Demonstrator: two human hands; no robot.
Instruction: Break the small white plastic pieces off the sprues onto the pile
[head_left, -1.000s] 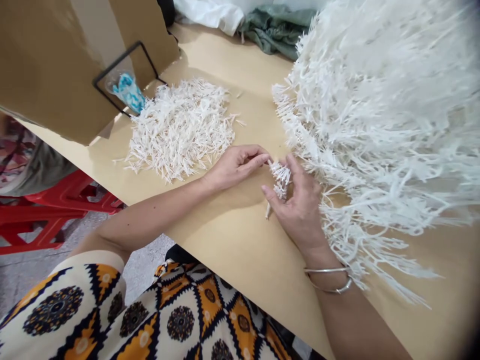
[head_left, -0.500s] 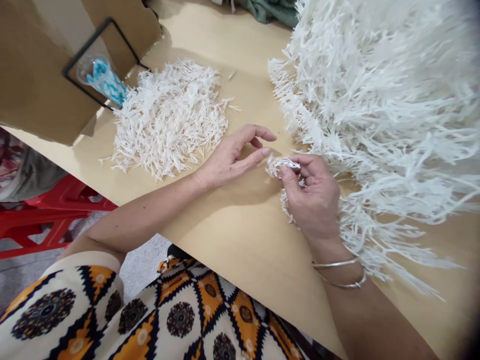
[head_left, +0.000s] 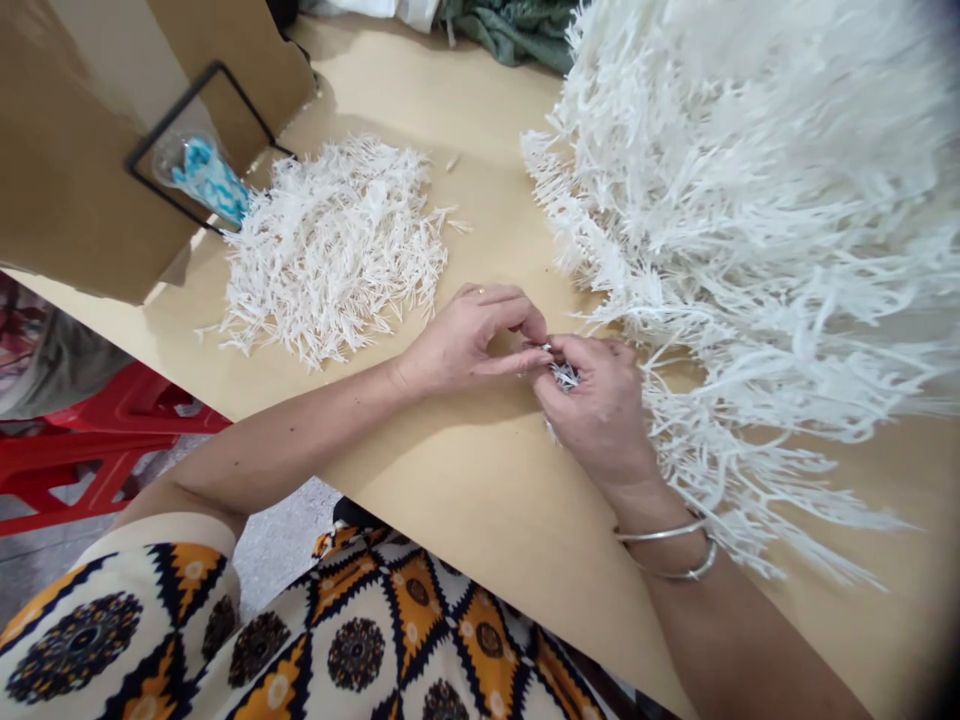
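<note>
My right hand [head_left: 596, 410] is closed around a small bunch of white, thin-branched plastic-looking sprigs [head_left: 564, 376]; part of the bunch is hidden by the fingers. My left hand [head_left: 480, 335] meets it from the left, with thumb and index finger pinched on the bunch's end at the right fingertips. A low heap of short white sprigs [head_left: 337, 250] lies on the table beyond my left forearm. Close to the right hand spreads a much larger mass of long white branching strands [head_left: 720, 230].
On the tan tabletop [head_left: 457, 480], a cardboard box [head_left: 82, 150] stands at the far left. Before it are a black wire frame [head_left: 169, 115] and a clear cup with blue-and-white contents [head_left: 210, 180]. Dark green cloth [head_left: 510, 30] lies at the back. Red stools [head_left: 112, 440] stand below the table's left side.
My left hand, apart before, has come to the right hand and its fingers have closed in a pinch on the sprigs. The right hand has shifted slightly left.
</note>
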